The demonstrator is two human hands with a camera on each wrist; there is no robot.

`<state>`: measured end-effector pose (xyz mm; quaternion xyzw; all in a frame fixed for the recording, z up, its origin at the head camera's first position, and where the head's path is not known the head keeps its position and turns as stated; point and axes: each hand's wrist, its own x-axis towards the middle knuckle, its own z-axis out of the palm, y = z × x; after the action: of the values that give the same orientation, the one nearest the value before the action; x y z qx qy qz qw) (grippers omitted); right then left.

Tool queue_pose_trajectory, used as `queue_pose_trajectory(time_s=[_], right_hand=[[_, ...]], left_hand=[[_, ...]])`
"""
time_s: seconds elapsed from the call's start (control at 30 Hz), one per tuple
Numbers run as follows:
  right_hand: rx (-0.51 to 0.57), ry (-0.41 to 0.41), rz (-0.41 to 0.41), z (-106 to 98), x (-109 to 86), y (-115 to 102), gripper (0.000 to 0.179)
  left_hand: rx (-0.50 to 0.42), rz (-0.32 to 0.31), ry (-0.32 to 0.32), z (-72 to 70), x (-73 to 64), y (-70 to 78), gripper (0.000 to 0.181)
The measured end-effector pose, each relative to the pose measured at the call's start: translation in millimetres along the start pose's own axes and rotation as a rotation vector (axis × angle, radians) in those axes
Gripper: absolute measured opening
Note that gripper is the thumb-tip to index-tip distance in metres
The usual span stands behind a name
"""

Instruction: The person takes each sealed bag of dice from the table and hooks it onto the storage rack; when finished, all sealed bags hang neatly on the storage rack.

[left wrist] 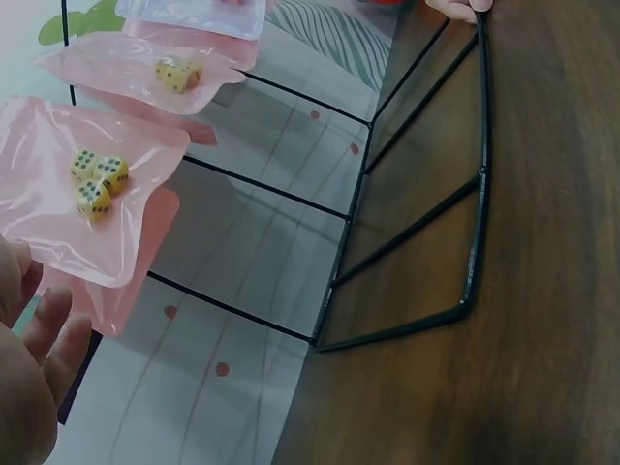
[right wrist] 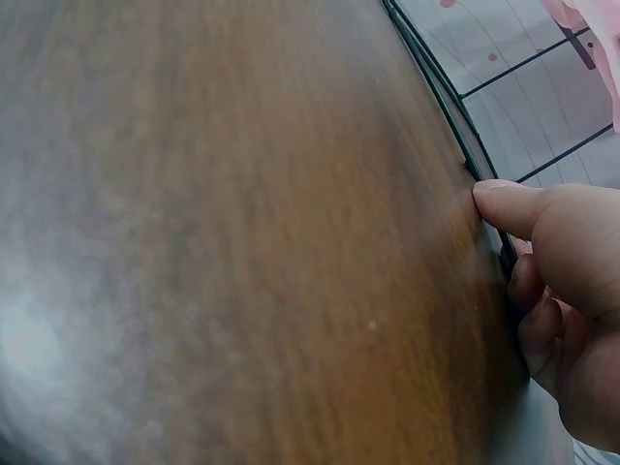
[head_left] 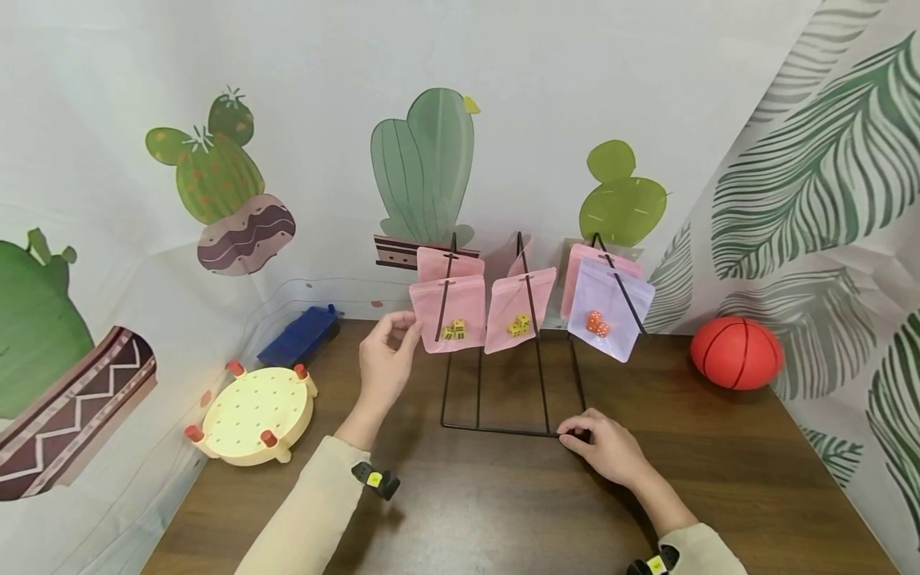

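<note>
A black wire display rack (head_left: 503, 431) stands on the wooden table, with pouches hung from its hooks. On the left hook hangs a pink zip pouch (head_left: 451, 307) with several yellow dice; my left hand (head_left: 386, 355) pinches its left edge between thumb and fingers. The middle hook bears another pink pouch (head_left: 513, 299) with yellow dice. A lilac pouch (head_left: 611, 299) with orange dice hangs on the right hook, in front of a pink pouch (head_left: 571, 279). My right hand (head_left: 607, 447) pinches the rack's front right corner at table level; the right wrist view shows its thumb on the wire.
On the left lie a round cream pegboard stool (head_left: 259, 411) with red-tipped legs and a blue plastic object (head_left: 298, 335). A red ball (head_left: 736, 351) with black lines sits at the right back. Behind the table hangs a cloth (head_left: 532, 96) printed with cacti and leaves.
</note>
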<state>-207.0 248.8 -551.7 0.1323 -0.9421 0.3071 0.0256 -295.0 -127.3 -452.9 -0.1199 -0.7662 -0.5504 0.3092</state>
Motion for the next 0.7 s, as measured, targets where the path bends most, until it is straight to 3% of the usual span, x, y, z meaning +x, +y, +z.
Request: queue_pose_trajectory(time_s=[0.7], right_hand=[[0.008, 0.018, -0.004, -2.5, -1.2, 4.2, 0.010]], left_hand=[[0.052, -0.092, -0.034, -11.2, -18.0, -21.4, 0.009]])
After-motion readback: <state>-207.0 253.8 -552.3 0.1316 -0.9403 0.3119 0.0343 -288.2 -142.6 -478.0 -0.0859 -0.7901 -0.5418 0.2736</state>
